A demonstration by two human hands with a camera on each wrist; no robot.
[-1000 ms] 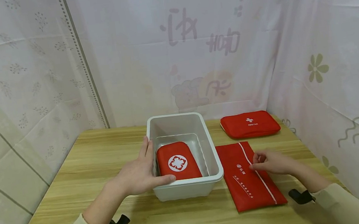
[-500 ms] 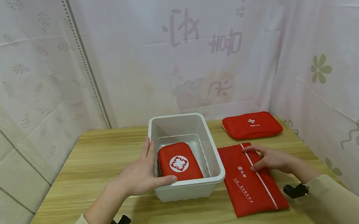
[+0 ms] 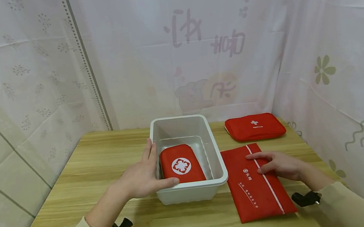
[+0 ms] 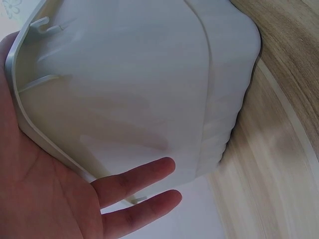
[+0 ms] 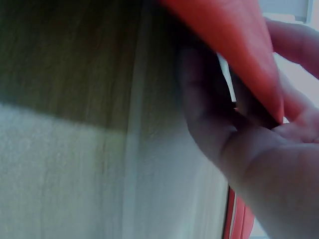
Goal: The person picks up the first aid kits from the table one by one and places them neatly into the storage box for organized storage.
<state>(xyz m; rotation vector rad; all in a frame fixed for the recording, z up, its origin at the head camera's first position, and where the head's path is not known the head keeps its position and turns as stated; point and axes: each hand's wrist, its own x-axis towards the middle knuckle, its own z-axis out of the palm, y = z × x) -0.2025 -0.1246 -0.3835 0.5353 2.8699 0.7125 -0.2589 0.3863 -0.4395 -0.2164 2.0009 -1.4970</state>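
Observation:
A light grey plastic bin [image 3: 189,194] stands mid-table, holding a red case [image 3: 194,170] with a white cross emblem. My left hand [image 3: 142,177] rests on the bin's near left corner, thumb along the front rim. In the left wrist view its lower fingers [image 4: 142,181] stretch straight beside the bin's outer wall. To the right of the bin lies a flat red pouch [image 3: 250,184] with a white stripe and white lettering. My right hand [image 3: 282,164] grips the pouch's right edge; the right wrist view shows fingers [image 5: 214,132] curled beneath the lifted red fabric.
Behind the flat pouch, a red first aid bag [image 3: 255,129] lies near the table's back right corner. The wooden table [image 3: 105,157] meets patterned curtains [image 3: 128,67] at the back and on the right.
My right hand has opened out from above the stripe and taken the flat pouch's right edge. The pouch has shifted slightly and its edge is raised. My left hand and the bin stay put.

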